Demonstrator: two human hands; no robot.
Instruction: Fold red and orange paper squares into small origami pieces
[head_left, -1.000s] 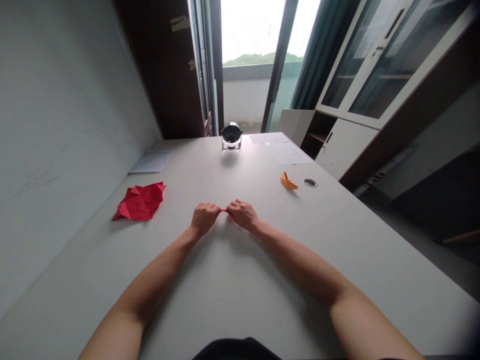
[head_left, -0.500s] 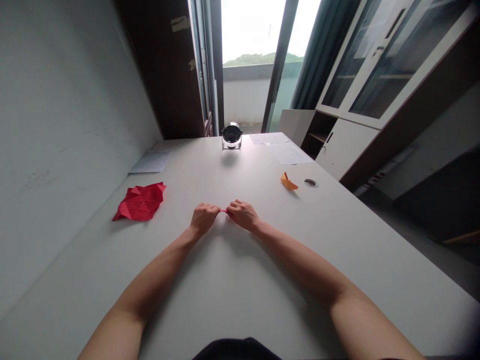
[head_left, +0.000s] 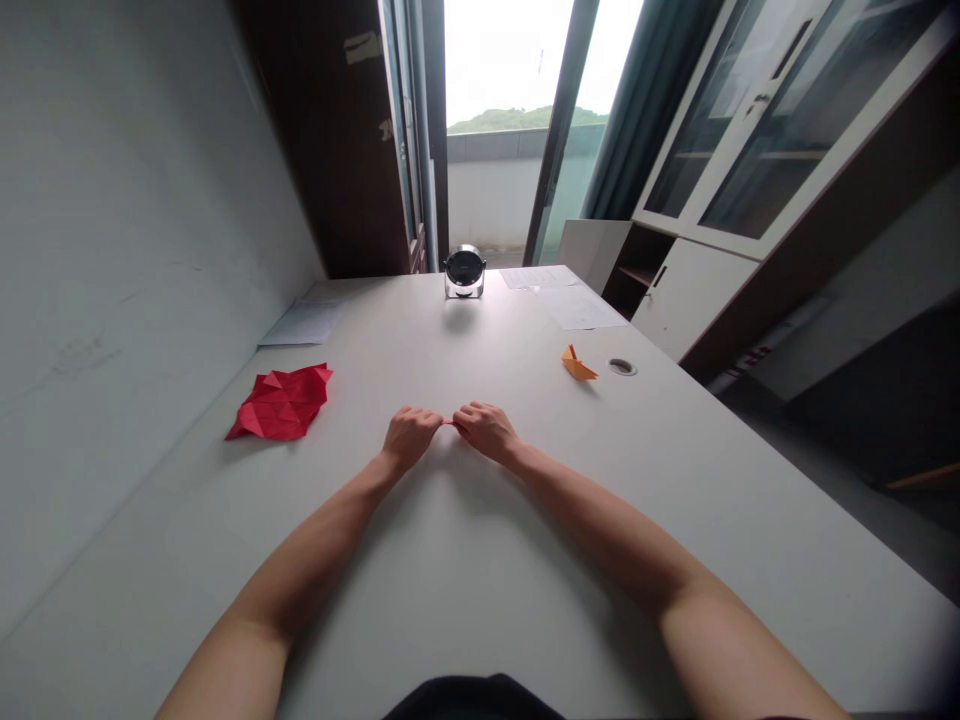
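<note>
Both hands meet over the middle of the white table (head_left: 450, 560). My left hand (head_left: 412, 434) is closed, pinching one end of a small piece of red paper (head_left: 448, 422). At its other end the fingers of my right hand (head_left: 482, 428) are closed in the same way. Only a thin reddish strip shows in the gap between the fingertips; the rest of it is hidden by my hands. Off to the left lies a larger creased sheet of red paper (head_left: 282, 403), apart from both hands.
An orange folded paper figure (head_left: 577, 364) sits at the right beside a round cable hole (head_left: 622, 367). A black round device on a stand (head_left: 464, 272) is at the far edge. White paper sheets (head_left: 577, 307) lie back right, another sheet (head_left: 301, 323) back left by the wall.
Almost nothing differs. The fingertips have shifted very slightly, and both hands keep their hold on the small red paper.
</note>
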